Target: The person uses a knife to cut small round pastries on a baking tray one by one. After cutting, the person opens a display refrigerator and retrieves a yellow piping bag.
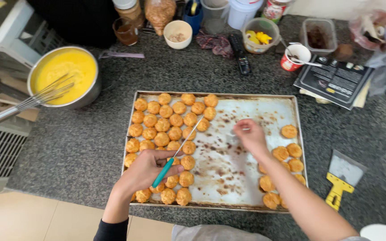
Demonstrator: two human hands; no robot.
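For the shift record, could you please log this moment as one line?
left hand: grips teal-handled knife | right hand: over baking tray | puffs: on tray

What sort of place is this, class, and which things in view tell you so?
Most likely a home kitchen used for baking. A baking tray of small golden puffs lies on a speckled stone counter, beside a bowl of yellow cream with a whisk, and jars at the back.

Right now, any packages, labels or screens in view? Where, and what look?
Booklet: counter behind tray's right corner, flat, dark cover, pale print.
Remote control: back centre, slim, black.
Jar: back edge, red-and-white label.
Plastic bag: back, clear, brown contents.
No screens.
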